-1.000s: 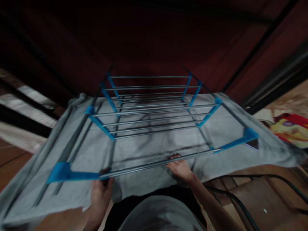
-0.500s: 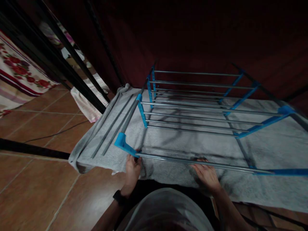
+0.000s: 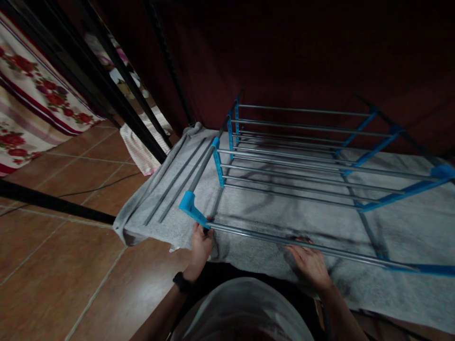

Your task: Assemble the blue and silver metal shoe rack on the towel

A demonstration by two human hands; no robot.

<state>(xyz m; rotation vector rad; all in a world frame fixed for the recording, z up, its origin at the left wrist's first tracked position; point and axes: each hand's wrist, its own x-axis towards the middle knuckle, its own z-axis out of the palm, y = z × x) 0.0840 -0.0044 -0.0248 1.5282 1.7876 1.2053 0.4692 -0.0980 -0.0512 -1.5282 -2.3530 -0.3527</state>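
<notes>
A partly built rack (image 3: 284, 158) of metal rods and blue plastic pieces lies on grey cloth in front of me. My left hand (image 3: 201, 244) is closed at the near left corner, its fingers around the lower end of a blue bracket (image 3: 194, 210); the fingertips are partly hidden. Along the near side runs a metal rod (image 3: 249, 232). My right hand (image 3: 309, 263) is at this rod, fingers bent beneath it and partly covered by it. Two loose grey tubes (image 3: 174, 182) lie on the cloth left of the rack.
Grey cloth (image 3: 256, 284) covers the low surface under the rack. Dark metal posts (image 3: 117, 94) and a dark bar (image 3: 53, 201) stand at the left. A flowered curtain (image 3: 46, 90), a striped cloth (image 3: 140, 147) and a thin cable (image 3: 103, 187) are beyond, over a tiled floor.
The view has shifted, so the rack and both hands appear a little further right. Both hands keep their places on the rack.
</notes>
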